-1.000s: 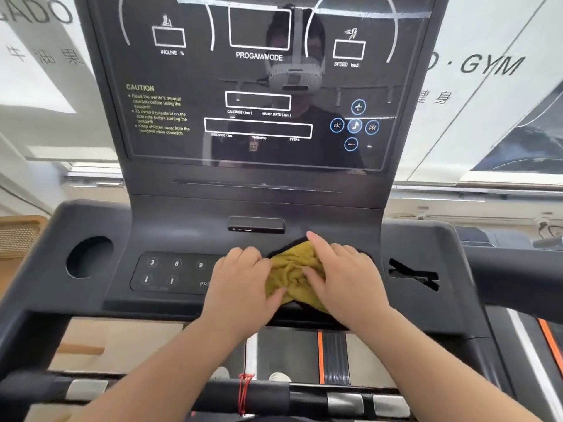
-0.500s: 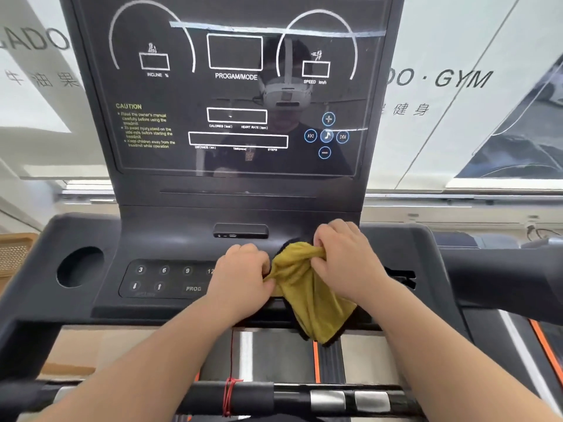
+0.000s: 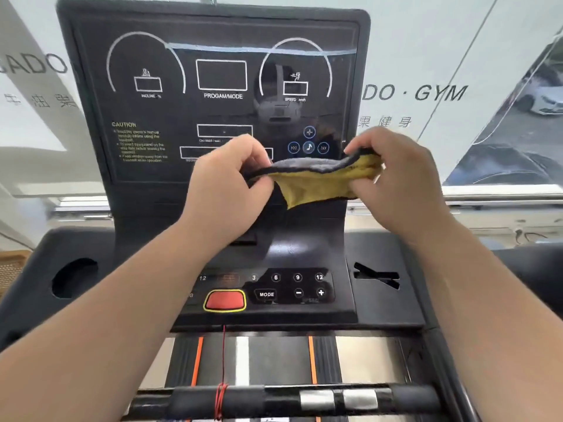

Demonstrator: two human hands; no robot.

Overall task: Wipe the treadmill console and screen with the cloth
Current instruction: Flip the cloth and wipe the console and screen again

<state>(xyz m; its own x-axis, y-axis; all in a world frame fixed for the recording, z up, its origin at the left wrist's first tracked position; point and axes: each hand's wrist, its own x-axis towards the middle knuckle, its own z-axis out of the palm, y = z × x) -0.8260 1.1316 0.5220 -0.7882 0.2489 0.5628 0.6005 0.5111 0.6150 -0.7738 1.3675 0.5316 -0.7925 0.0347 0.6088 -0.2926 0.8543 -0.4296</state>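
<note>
Partly, both hands [image 3: 225, 184] [image 3: 399, 178] and the cloth [image 3: 316, 178] hide the screen [image 3: 219, 86].

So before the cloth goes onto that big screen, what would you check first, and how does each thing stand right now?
1. Cloth held by both hands: ok, left hand and right hand pinch opposite ends.
2. Cloth spread flat: not ok, it sags bunched.
3. Cloth off the screen: ok, held in front of it; contact cannot be told.
4. Which face will wipe: cannot tell; yellow faces down, grey up.
5. Red button clear of hands: ok.
6. Screen clean: cannot tell; reflections hide marks.
</note>
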